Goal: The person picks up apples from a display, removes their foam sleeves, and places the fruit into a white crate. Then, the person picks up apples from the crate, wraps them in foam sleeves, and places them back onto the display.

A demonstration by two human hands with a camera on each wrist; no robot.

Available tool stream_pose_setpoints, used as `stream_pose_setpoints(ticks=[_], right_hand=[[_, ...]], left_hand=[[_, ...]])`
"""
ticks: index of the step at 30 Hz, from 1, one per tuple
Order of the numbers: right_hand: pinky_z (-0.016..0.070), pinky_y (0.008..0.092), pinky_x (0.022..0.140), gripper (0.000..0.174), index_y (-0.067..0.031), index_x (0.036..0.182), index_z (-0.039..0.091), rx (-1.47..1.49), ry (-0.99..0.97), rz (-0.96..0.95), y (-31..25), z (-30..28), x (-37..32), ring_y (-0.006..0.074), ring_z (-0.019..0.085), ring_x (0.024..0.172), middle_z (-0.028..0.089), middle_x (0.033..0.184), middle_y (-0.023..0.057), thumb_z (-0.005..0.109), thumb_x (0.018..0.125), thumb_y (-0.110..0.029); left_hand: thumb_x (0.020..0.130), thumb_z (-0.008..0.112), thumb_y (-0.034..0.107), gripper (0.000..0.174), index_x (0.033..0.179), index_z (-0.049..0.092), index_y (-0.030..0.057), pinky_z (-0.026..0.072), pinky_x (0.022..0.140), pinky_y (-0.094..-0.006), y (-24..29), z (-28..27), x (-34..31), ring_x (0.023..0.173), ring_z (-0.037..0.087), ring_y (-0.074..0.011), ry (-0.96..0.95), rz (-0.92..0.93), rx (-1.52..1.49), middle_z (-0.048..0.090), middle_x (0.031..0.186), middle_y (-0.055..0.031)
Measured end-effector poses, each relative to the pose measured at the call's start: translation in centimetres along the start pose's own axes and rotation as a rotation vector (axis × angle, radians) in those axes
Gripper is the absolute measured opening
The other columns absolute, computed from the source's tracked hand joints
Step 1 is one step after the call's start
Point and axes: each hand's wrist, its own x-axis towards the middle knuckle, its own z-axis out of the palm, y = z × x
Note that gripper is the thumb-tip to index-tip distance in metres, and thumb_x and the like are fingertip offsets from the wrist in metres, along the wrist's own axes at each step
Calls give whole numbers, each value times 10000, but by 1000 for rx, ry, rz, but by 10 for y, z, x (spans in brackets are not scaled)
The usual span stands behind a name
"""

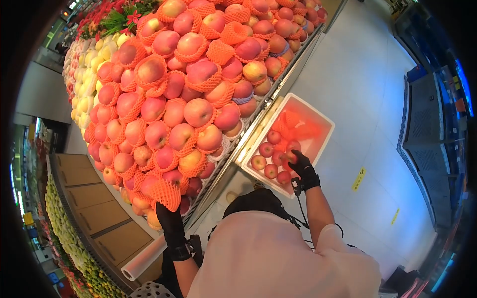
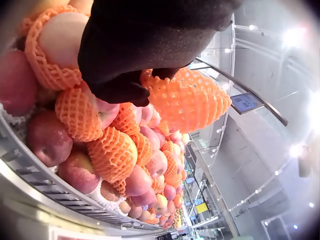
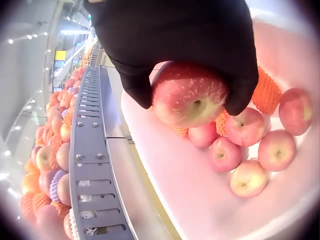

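Left of the left grip (image 1: 171,226) and nearer the wearer is a rolled tube of translucent whitish plastic film (image 1: 146,257); farther left come flat brown rectangular panels (image 1: 102,203), then a curved bank of small green fruit (image 1: 77,248). Well ahead of that grip are pale yellow round fruits (image 1: 95,62) and red flowers with spiky green leaves (image 1: 133,18). Right of the right grip (image 1: 304,171) spreads pale grey tiled floor (image 1: 355,114) bearing two yellow strips (image 1: 358,179), and beyond it a dark grey cabinet with patterned panels (image 1: 427,129).

Display stand (image 3: 89,141) heaped with apples (image 1: 198,112), many in orange foam nets (image 1: 233,33).
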Motion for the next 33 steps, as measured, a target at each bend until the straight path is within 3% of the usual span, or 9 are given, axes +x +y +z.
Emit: stream_pose_setpoints(ticks=[3, 5, 11, 17, 23, 25, 27, 29, 33], right_hand=[[485, 382, 964, 667, -74, 1328, 478, 259, 25, 111, -5, 3, 18, 316, 591, 1176, 610, 1232, 182, 789, 750, -195], [478, 378, 971, 686, -68, 1335, 461, -78, 43, -174, -7, 0, 35, 306, 581, 1187, 601, 1243, 176, 794, 748, -193], [469, 377, 977, 729, -78, 1364, 425, -74, 77, -192, -27, 1, 113, 279, 574, 1183, 586, 1253, 152, 801, 751, -203], [467, 377, 991, 788, -91, 1398, 407, 265, -39, 72, 67, -1, 213, 276, 564, 1203, 573, 1262, 155, 816, 727, -150], [426, 368, 1059, 862, -78, 1444, 373, 337, -41, 281, 4, -3, 203, 290, 503, 1293, 533, 1352, 175, 821, 708, -117], [412, 364, 1074, 880, -65, 1456, 357, 305, -48, 251, 6, 1, 207, 293, 480, 1320, 516, 1381, 182, 818, 708, -111], [450, 364, 999, 845, -62, 1438, 387, 40, 10, 29, 39, 7, 214, 280, 515, 1224, 530, 1335, 163, 812, 715, -166], [539, 369, 838, 776, -73, 1393, 462, -455, 126, -385, 100, 15, 230, 249, 609, 1008, 573, 1217, 118, 805, 729, -281], [513, 351, 901, 804, -38, 1414, 412, -364, 63, -100, 88, 17, 212, 273, 621, 1064, 571, 1248, 162, 802, 725, -178]], left_hand=[[1023, 449, 228, 386, 1330, 483, -5, 460, 1029, -388, -3, 6, 1, 1195, 560, -248, 0, 11, -29, 559, 1308, -111], [1023, 446, 216, 381, 1326, 482, -14, 463, 1029, -388, 5, 17, -2, 1183, 569, -247, 8, -2, -40, 568, 1293, -115], [1022, 453, 238, 387, 1323, 483, -3, 482, 995, -381, -4, 17, -10, 1146, 587, -233, 55, -13, 105, 580, 1269, -107], [871, 648, -32, 357, 1220, 575, -11, 490, 879, -301, -7, 9, -28, 1028, 607, -157, 158, 48, 252, 636, 1166, -72], [879, 630, -50, 334, 1207, 573, -24, 483, 891, -290, -4, 26, -41, 1020, 606, -154, 223, -44, 107, 636, 1150, -62], [925, 573, 55, 344, 1261, 533, -11, 476, 938, -327, -10, 21, -43, 1072, 593, -184, 196, -63, 92, 609, 1200, -77], [1013, 465, 274, 438, 1370, 457, 20, 462, 1028, -404, -15, 14, -41, 1179, 567, -243, 141, -85, 60, 557, 1308, -108], [1010, 473, 280, 439, 1362, 462, 17, 459, 1031, -398, -13, 15, -39, 1181, 566, -243, 122, -70, 66, 559, 1302, -108], [1005, 485, 273, 423, 1340, 477, 15, 468, 1013, -385, -12, 18, -36, 1150, 583, -239, 115, -67, 155, 568, 1284, -103]])
